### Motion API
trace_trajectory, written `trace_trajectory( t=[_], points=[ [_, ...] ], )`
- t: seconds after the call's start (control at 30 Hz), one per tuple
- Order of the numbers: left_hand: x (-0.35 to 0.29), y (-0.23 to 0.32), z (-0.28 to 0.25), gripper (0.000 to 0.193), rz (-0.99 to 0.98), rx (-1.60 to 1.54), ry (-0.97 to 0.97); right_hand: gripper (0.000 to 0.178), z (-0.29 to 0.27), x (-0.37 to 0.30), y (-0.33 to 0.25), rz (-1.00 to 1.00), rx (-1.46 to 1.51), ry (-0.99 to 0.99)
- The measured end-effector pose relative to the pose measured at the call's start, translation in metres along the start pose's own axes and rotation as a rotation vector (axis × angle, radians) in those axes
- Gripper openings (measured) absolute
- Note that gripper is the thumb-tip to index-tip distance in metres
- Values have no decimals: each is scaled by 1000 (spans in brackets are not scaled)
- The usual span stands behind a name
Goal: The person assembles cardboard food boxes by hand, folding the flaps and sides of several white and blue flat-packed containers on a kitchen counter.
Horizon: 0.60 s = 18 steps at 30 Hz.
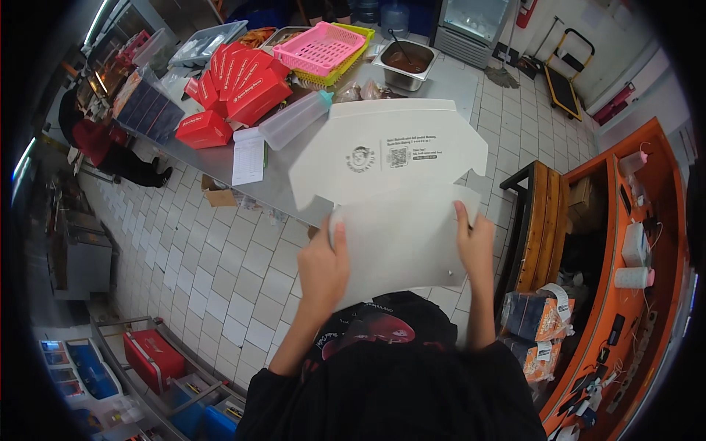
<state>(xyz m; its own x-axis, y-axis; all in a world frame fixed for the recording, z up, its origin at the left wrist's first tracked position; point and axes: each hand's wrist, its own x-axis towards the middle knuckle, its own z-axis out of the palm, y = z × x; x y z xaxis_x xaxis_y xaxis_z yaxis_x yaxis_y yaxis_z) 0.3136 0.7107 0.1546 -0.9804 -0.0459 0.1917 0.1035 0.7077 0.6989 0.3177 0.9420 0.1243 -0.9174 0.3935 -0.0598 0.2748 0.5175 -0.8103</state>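
Observation:
Out in front of me is a white cardboard box blank (401, 228), creased across its middle. Its far panel carries a dark round logo, a square code and small print, and has angled corner flaps. That far part reaches over the steel table's edge; I cannot tell whether it touches the top. My left hand (323, 261) grips the near panel's left edge, thumb on top. On the opposite edge my right hand (474, 239) holds on in the same way. The fingers beneath the cardboard are mostly hidden.
On the steel table (294, 187) are red boxes (254, 88), a pink basket (320, 48), a clear plastic container (296, 121), a notepad (248, 156) and a metal pan (406, 65) of brown sauce. An orange shelf (610, 279) and wooden bench (544, 220) stand right. Another person (103, 140) stands far left.

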Motion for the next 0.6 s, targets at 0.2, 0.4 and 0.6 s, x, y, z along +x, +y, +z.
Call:
trace_trajectory(
  t=[0.2,0.4,0.6],
  points=[
    [-37,51,5,31,477,63,9,43,61,4,16,-608,-803,246],
    [-13,42,-19,29,166,292,-62,37,32,15,-7,71,-63,-214],
    [52,-18,-38,37,58,-401,-128,52,-47,40,28,-229,443,-342]
  ],
)
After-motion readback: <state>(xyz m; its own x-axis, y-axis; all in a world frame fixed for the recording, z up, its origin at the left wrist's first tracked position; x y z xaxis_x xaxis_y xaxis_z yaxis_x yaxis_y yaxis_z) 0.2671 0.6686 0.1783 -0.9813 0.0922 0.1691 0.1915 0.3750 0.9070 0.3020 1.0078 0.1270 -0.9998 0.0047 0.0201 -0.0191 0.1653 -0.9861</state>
